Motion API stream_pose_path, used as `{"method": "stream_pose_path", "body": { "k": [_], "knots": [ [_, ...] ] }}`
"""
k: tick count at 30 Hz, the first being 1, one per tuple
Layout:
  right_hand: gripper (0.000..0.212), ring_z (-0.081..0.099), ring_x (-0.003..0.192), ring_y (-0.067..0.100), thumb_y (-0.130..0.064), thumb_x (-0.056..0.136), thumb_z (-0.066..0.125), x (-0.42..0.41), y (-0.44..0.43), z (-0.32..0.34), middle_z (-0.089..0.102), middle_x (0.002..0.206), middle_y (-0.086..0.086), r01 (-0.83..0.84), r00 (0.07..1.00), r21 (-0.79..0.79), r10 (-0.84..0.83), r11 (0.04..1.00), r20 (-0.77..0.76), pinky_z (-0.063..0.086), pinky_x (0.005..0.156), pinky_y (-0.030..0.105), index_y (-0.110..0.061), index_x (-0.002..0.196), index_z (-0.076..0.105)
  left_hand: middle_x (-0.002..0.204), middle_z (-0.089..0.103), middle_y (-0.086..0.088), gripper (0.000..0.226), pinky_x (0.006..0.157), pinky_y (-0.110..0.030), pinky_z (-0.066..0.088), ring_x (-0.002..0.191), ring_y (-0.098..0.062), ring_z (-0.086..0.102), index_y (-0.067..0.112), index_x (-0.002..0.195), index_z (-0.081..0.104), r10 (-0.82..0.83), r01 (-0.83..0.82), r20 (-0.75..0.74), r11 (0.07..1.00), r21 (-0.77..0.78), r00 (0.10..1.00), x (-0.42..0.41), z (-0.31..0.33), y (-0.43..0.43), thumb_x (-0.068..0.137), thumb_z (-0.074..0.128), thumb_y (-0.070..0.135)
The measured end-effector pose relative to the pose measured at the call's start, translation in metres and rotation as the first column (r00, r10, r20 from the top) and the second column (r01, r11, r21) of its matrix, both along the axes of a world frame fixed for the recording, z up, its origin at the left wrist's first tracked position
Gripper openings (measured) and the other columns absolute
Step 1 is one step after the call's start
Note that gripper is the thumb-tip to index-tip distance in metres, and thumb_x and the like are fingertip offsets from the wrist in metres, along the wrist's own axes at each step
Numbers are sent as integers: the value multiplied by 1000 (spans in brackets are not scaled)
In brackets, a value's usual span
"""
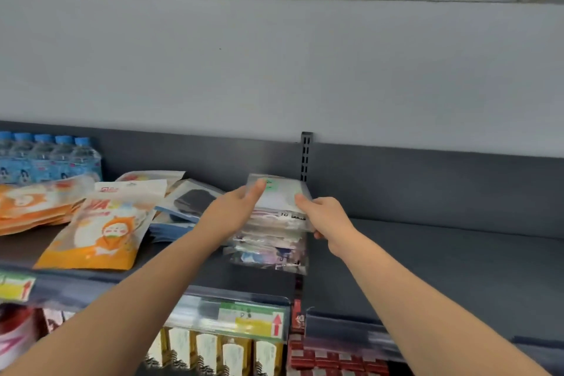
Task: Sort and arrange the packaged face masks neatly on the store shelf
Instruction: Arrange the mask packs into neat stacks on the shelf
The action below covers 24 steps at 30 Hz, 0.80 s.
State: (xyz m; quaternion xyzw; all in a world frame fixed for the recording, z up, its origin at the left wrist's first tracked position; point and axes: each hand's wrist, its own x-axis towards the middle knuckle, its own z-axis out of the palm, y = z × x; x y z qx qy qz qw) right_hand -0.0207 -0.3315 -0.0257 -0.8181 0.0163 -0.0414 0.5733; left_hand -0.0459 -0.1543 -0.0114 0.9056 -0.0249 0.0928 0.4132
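A stack of clear-packaged face masks [270, 241] stands on the dark grey shelf [427, 265] near its middle. A white mask pack with a green label [279, 197] lies on top of the stack. My left hand [236, 206] holds this top pack at its left edge, fingers stretched over it. At the pack's right edge my right hand [325, 217] grips it with the thumb on top. To the left lie a black mask pack [190, 201] on blue packs and an orange cartoon mask pack [100, 229].
More orange packs [33, 207] are piled at the far left, with a wrapped pack of water bottles [48, 157] behind them. A slotted upright [306, 156] rises behind the stack. Price labels [253, 320] line the shelf front; boxed goods stand on the shelf below.
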Motion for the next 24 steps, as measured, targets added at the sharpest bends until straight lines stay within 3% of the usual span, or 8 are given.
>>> {"method": "stream_pose_path", "body": {
  "k": [3, 6, 7, 8, 13, 18, 22, 24],
  "knots": [
    [38, 37, 57, 13, -51, 95, 50, 1, 14, -5, 42, 72, -3, 37, 999, -9, -37, 999, -29, 33, 53, 23, -14, 97, 54, 157, 30, 6, 73, 114, -41, 24, 144, -22, 28, 34, 150, 30, -80, 76, -27, 989, -130, 996, 5, -7, 18, 89, 27, 74],
    [44, 44, 64, 17, -53, 97, 45, -3, 22, -10, 44, 74, 4, 92, 996, -1, -92, 996, -11, 38, 61, 26, -13, 80, 49, 161, 20, 6, 86, 113, -41, 25, 145, -21, 25, 30, 155, 14, -145, 121, -62, 949, -292, 987, 11, -16, 30, 85, 38, 74],
    [48, 52, 75, 22, -53, 97, 43, -5, 22, -11, 32, 86, -9, 120, 993, 14, -120, 993, 8, 44, 71, 30, -8, 85, 55, 160, 22, 5, 90, 109, -40, 28, 143, -21, 29, 29, 155, 12, -170, 141, -60, 934, -328, 984, 12, -18, 32, 83, 44, 72],
    [52, 57, 92, 25, -54, 97, 42, -6, 22, -13, 49, 129, 17, 157, 987, 28, -157, 987, 20, 46, 84, 35, -5, 98, 60, 158, 28, 5, 91, 104, -38, 31, 140, -20, 34, 28, 154, 15, -198, 168, -51, 919, -356, 979, 12, -21, 33, 82, 52, 68],
    [92, 47, 130, 23, -83, 77, 39, -4, 25, -23, 47, 146, -2, 134, 980, 231, -95, 964, -175, 37, 109, 44, -18, 143, 43, 160, 19, 7, 98, 115, -42, 22, 146, -20, 24, 26, 156, 9, -211, 137, -83, 840, -524, 974, 17, -38, 31, 81, 56, 67],
    [65, 58, 115, 16, -74, 82, 48, -1, 29, -38, 60, 128, -9, 48, 992, 377, -1, 925, -124, 45, 103, 40, -27, 127, 54, 138, 56, 7, 57, 112, -46, 34, 125, -18, 51, 26, 135, 51, -192, 106, -82, 794, -598, 978, 23, -45, 20, 91, 47, 62],
    [71, 61, 115, 19, -74, 79, 50, 0, 27, -43, 64, 127, -6, 39, 996, 370, -6, 928, -90, 47, 103, 47, -28, 132, 54, 137, 56, 12, 87, 111, -50, 34, 126, -18, 52, 33, 137, 49, -176, 81, -89, 769, -634, 980, 33, -54, 18, 66, 55, 83],
    [63, 66, 109, 19, -69, 84, 49, 1, 27, -42, 68, 122, -4, 29, 995, 386, 10, 922, -97, 50, 100, 45, -27, 129, 57, 131, 61, 10, 69, 110, -49, 37, 121, -19, 56, 32, 134, 52, -181, 86, -83, 759, -646, 980, 28, -50, 14, 77, 52, 72]
  ]
}}
